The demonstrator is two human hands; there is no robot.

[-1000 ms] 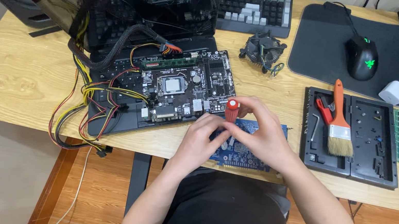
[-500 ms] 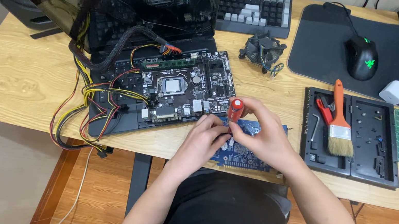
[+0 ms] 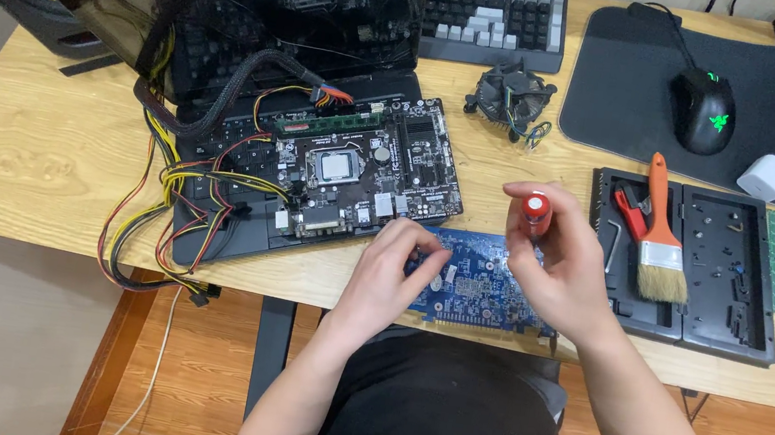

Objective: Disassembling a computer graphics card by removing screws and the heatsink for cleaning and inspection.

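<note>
Floor: orange-brown wood planks at the near edge, below the worktop.
Card: flat blue circuit board (image 3: 483, 292), rectangular, studded with small parts, lying at the worktop's (image 3: 12, 155) near edge between both hands.
Left hand (image 3: 390, 273): fingers curled down, tips pressing the card's left end.
Right hand (image 3: 567, 273): clenched round a red-capped screwdriver (image 3: 536, 211), held upright over the card.
Tray: black moulded tool tray (image 3: 731, 286), right of the hands, carrying an orange-handled bristle brush (image 3: 660, 236).
Motherboard: dark board (image 3: 354, 167) to the far left, with yellow and black cables.
Worktop: pale wood grain, matte.
Far: round cooler fan (image 3: 511, 94), grey keyboard (image 3: 497, 16), black mouse (image 3: 704, 109) on a dark mat.
</note>
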